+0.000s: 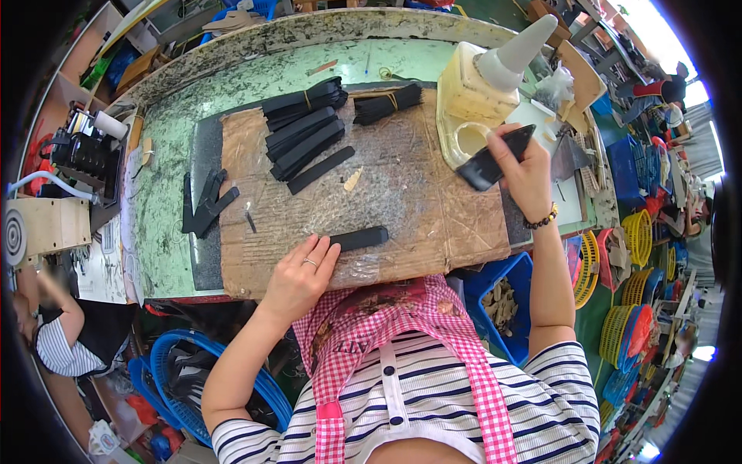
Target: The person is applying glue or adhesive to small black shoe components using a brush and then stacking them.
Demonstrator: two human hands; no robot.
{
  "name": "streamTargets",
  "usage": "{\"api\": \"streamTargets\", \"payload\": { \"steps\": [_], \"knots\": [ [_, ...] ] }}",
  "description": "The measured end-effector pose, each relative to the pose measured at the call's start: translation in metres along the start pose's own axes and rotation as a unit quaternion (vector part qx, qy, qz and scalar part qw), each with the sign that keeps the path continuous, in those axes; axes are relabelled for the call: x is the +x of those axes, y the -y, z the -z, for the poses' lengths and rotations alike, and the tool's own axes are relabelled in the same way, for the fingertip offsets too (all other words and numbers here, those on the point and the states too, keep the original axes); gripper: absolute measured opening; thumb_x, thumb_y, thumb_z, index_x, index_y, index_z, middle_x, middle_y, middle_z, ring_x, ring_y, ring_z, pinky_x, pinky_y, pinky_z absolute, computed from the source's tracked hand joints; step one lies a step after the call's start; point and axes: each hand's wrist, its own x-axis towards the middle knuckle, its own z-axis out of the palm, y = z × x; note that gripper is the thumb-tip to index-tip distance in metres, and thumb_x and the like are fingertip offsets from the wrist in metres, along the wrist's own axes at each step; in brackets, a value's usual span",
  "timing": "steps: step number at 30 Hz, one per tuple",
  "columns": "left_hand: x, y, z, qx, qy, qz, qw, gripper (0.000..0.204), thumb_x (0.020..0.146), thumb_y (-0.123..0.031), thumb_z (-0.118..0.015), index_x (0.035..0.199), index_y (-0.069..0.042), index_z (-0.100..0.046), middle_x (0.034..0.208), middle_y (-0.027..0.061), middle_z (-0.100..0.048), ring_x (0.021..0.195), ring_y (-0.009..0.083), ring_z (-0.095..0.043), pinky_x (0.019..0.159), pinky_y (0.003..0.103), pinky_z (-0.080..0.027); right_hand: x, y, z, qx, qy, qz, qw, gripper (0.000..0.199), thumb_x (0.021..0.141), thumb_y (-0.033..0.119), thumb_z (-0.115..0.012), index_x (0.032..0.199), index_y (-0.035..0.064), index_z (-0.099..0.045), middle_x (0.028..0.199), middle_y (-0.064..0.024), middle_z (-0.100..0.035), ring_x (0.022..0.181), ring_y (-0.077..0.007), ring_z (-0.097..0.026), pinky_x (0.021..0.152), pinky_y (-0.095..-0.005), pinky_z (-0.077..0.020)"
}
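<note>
Strips of black material [207, 213] lay loosely crossed at the left, by the edge of a brown cardboard sheet [410, 213] on a green worktop [164, 224]. To their right, on the near part of the cardboard, the person's left hand [297, 276] lay palm down, its fingertips at the left end of a single black strip [363, 237]; whether they pinched it or only pressed, I could not tell. Farther back lay more strips in a stack [305, 147] and a banded bundle [389, 104]. At the right stood a yellowish container [473, 85] with a grey cone on top and a round mouth low down. Just beside that mouth, the right hand [527, 166] gripped a dark flat tool [495, 160] between thumb and fingers, tilted, its lower end toward the cardboard.

For good work, light pressure on the strip's end seemed best, leaving its face flat and uncovered. The tool probably called for a firm, low-angled hold, clear of the container's rim.
</note>
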Motion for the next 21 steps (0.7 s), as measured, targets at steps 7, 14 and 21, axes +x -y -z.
{"api": "streamTargets", "payload": {
  "steps": [7,14,21],
  "knots": [
    [-0.006,0.002,0.005,0.03,0.012,-0.037,0.999,0.039,0.076,-0.009,-0.062,0.115,-0.006,-0.065,0.116,0.0124,-0.065,0.108,0.0312,-0.062,0.085,0.039,-0.054,-0.039,0.025,-0.047,0.157,0.234,-0.074,0.957,0.019,0.085,0.019,-0.072,0.091,0.0011,-0.069,0.072,0.0,-0.065,0.059,-0.0034,-0.056,0.053,-0.02,-0.0457],
    [-0.007,0.009,0.005,0.006,0.013,-0.053,0.998,0.037,0.076,-0.011,-0.062,0.113,-0.006,-0.066,0.118,0.0117,-0.063,0.109,0.0315,-0.062,0.084,0.038,-0.054,-0.036,0.03,-0.063,0.023,0.318,0.207,0.925,0.019,0.065,0.014,-0.071,0.074,0.001,-0.061,0.071,-0.011,-0.063,0.069,-0.0242,-0.064,0.067,-0.0323,-0.0502],
    [0.001,0.018,0.009,-0.065,0.02,-0.041,0.997,0.027,0.074,-0.011,-0.065,0.101,-0.007,-0.067,0.11,0.0112,-0.065,0.1,0.0282,-0.066,0.072,0.034,-0.057,-0.033,0.036,-0.064,0.048,0.358,0.187,0.913,0.016,0.064,0.007,-0.067,0.077,-0.0003,-0.058,0.08,-0.011,-0.064,0.071,-0.0202,-0.061,0.069,-0.0307,-0.049]
  ]
}}
